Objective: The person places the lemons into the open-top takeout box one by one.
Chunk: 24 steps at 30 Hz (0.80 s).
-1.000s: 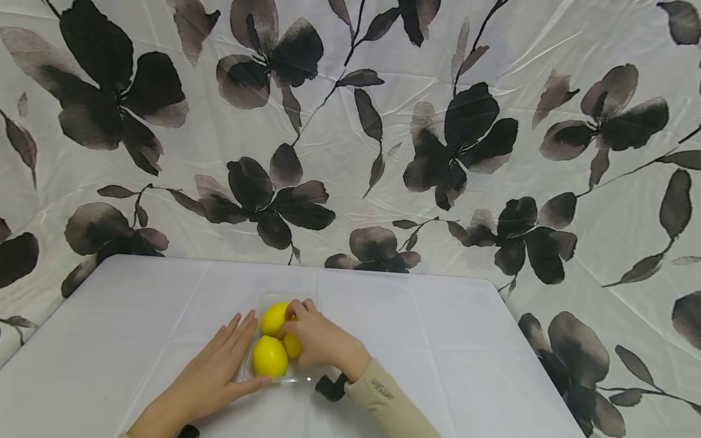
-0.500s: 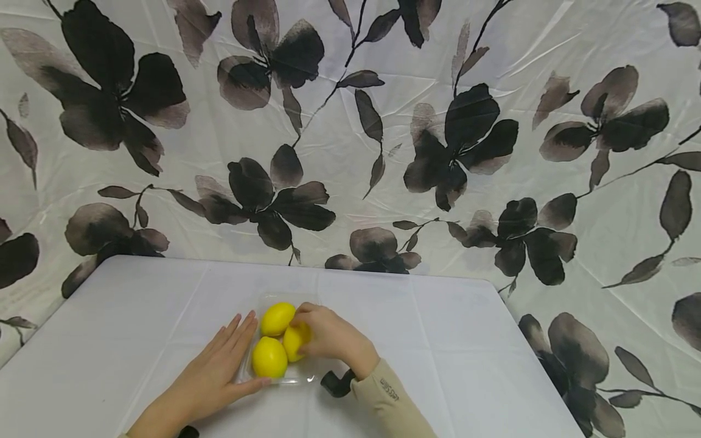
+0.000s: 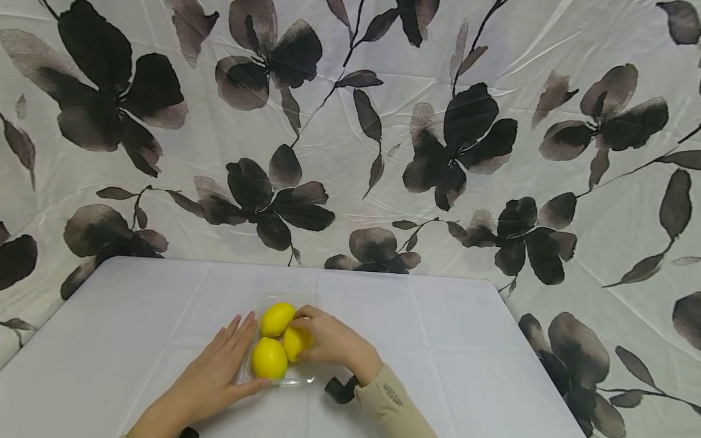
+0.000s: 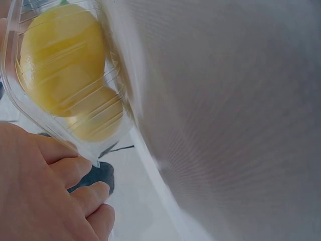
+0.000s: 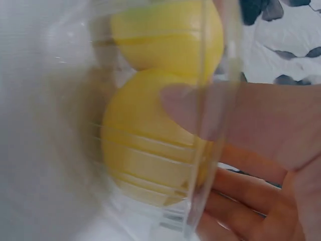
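Observation:
A clear plastic tray [image 3: 304, 376] with three yellow lemons lies on the white table. My right hand [image 3: 323, 340] curls its fingers round the right lemon [image 3: 296, 342] inside the tray. In the right wrist view the thumb [image 5: 195, 110] presses on that lemon [image 5: 145, 145] behind the tray wall [image 5: 210, 165]. My left hand [image 3: 232, 353] lies flat along the tray's left side, fingers straight, thumb at the front edge. The far lemon [image 3: 276, 319] and the near lemon [image 3: 269, 358] lie untouched. The left wrist view shows two lemons [image 4: 62, 55] through the tray [image 4: 30, 108].
The white table [image 3: 438, 340] stretches out on both sides of the tray. A curtain with dark flowers [image 3: 465, 140] hangs right behind the table's far edge. The table's right edge [image 3: 537, 365] drops off beside the curtain.
My right hand has shifted a little to the right with the lemon, which now shows more fully. The left hand and the tray have stayed in place.

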Each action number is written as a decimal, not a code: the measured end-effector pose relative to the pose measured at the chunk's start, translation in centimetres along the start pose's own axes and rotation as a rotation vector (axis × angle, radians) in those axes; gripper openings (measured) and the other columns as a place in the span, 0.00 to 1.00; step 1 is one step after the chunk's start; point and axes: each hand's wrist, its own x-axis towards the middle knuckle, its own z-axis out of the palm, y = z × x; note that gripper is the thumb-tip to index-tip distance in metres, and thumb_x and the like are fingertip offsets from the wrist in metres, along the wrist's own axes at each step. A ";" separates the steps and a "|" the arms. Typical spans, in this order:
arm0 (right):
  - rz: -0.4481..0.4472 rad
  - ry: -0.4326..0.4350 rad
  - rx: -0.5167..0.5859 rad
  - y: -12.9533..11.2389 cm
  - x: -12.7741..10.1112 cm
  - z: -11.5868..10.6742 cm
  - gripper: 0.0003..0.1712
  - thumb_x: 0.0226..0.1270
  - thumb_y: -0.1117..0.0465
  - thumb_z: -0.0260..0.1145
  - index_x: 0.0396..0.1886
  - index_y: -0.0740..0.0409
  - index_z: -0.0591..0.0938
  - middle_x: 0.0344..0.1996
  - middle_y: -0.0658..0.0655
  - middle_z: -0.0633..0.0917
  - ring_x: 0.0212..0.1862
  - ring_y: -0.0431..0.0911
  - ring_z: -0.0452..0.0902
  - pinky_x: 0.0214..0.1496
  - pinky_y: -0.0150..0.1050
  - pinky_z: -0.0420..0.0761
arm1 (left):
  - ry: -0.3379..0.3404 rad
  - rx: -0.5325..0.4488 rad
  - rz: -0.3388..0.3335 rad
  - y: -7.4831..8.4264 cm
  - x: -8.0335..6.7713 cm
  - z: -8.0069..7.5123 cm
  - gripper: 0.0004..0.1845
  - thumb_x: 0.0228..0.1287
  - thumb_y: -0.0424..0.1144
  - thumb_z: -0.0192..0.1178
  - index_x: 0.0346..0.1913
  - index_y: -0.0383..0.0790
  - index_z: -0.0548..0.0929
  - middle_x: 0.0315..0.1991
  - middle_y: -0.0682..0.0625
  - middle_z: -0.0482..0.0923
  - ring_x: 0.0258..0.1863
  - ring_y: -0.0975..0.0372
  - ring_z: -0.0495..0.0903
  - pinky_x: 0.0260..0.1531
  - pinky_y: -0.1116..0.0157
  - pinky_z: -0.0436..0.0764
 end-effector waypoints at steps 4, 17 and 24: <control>-0.020 0.031 -0.027 0.3 -0.5 0.5 0.34 0.56 0.60 0.76 0.63 0.59 0.79 0.64 0.57 0.75 0.65 0.47 0.71 0.69 0.34 0.68 | 0.004 0.007 0.005 -0.1 0.1 0.0 0.56 0.60 0.72 0.56 0.77 0.33 0.55 0.79 0.42 0.48 0.76 0.45 0.48 0.75 0.64 0.33; -0.052 0.093 0.052 1.4 -2.5 0.5 0.38 0.68 0.54 0.68 0.73 0.56 0.66 0.76 0.61 0.57 0.77 0.53 0.51 0.76 0.46 0.57 | 0.028 0.023 0.016 -0.4 0.5 0.1 0.56 0.59 0.72 0.57 0.76 0.31 0.57 0.78 0.39 0.51 0.76 0.43 0.50 0.77 0.55 0.44; 0.026 0.210 0.088 1.9 -4.6 -1.5 0.36 0.71 0.51 0.64 0.74 0.56 0.64 0.76 0.59 0.58 0.77 0.52 0.52 0.75 0.51 0.61 | -0.017 0.006 -0.001 -0.8 1.3 -0.5 0.56 0.60 0.72 0.56 0.77 0.33 0.56 0.78 0.39 0.49 0.76 0.43 0.48 0.75 0.47 0.50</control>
